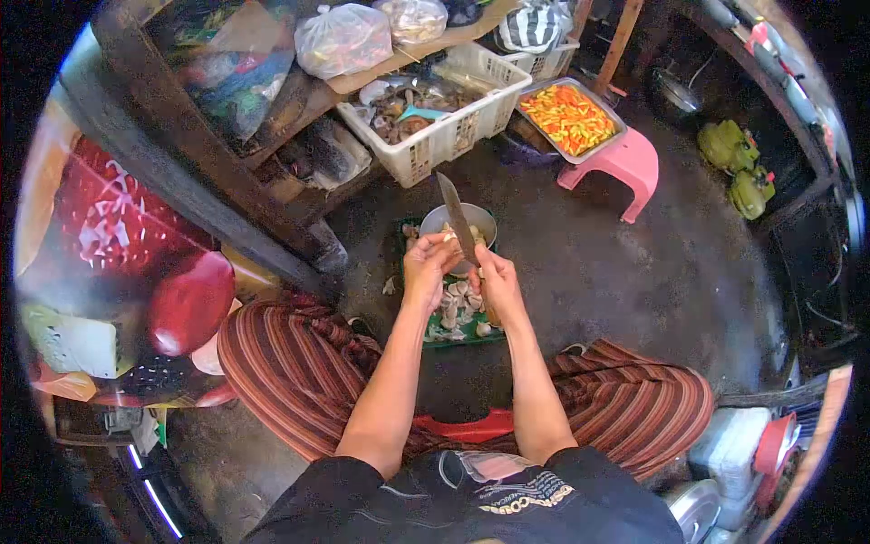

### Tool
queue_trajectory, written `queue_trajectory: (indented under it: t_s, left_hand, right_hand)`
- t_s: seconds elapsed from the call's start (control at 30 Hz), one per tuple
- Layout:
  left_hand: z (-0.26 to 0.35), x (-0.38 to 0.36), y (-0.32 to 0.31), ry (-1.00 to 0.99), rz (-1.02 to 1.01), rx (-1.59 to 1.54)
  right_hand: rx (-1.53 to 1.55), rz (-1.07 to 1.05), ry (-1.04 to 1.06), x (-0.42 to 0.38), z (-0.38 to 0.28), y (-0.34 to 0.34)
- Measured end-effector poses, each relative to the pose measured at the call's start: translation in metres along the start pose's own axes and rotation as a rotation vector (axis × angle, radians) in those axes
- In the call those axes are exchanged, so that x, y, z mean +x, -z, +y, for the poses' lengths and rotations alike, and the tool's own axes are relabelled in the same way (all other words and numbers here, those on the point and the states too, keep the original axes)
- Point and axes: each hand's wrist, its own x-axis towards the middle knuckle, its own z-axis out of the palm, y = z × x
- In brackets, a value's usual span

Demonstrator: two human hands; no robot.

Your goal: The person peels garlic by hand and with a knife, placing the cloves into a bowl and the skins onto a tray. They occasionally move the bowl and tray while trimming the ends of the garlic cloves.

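Observation:
My left hand (426, 265) is closed, its fingertips pinching a small pale piece that looks like garlic (449, 234). My right hand (497, 283) grips a knife (458, 216) by its handle, the long blade pointing up and away beside the left fingers. Beneath both hands is a metal bowl (486, 223) with pale pieces inside, partly hidden by the hands and blade. The bowl stands on a green tray (444, 344), where several garlic bulbs (450, 313) and loose skins lie close to me.
A white plastic basket (453, 136) of mixed items stands ahead. A metal tray (621, 136) of red and yellow peppers rests on a pink stool (639, 168). Striped trouser legs (290, 376) flank the work area. Green containers (734, 163) are at right, a wooden frame (208, 145) at left.

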Motion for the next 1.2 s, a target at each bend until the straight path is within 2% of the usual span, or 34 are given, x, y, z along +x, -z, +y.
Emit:
queue_trajectory:
  t_s: [0.23, 0.3, 0.4, 0.57, 0.63, 0.73, 0.8, 0.97, 1.1, 1.2]
  left_hand:
    - [-0.004, 0.004, 0.007, 0.046, -0.056, -0.064]
    - [-0.003, 0.005, 0.007, 0.059, -0.074, -0.064]
    - [-0.004, 0.006, 0.007, 0.089, -0.117, -0.121]
    - [-0.005, 0.003, 0.001, 0.116, -0.122, -0.190]
    - [-0.011, 0.006, 0.001, 0.067, -0.030, -0.039]
    - [-0.010, 0.006, 0.001, 0.067, -0.061, -0.047]
    - [-0.012, 0.007, 0.001, 0.070, -0.053, -0.027]
    - [-0.017, 0.012, 0.007, 0.070, -0.039, -0.004]
    - [-0.010, 0.009, 0.006, 0.101, -0.103, 0.004]
    - [-0.009, 0.009, 0.005, 0.133, -0.166, -0.017]
  right_hand:
    - [0.048, 0.026, 0.033, 0.001, 0.003, -0.001]
    - [0.192, 0.049, -0.030, -0.001, -0.001, -0.002]
    - [0.242, 0.059, -0.032, 0.000, 0.001, -0.001]
    - [0.132, 0.070, -0.023, -0.002, -0.002, -0.003]
    - [0.079, 0.066, -0.032, -0.002, -0.002, -0.004]
    - [0.224, 0.068, -0.078, 0.001, 0.005, -0.002]
    - [0.499, 0.040, -0.212, 0.002, 0.011, 0.000]
    - [0.508, -0.017, -0.257, 0.002, 0.013, -0.003]
    - [0.616, -0.017, -0.304, 0.004, 0.017, -0.001]
    - [0.568, 0.001, -0.273, 0.003, 0.015, -0.001]
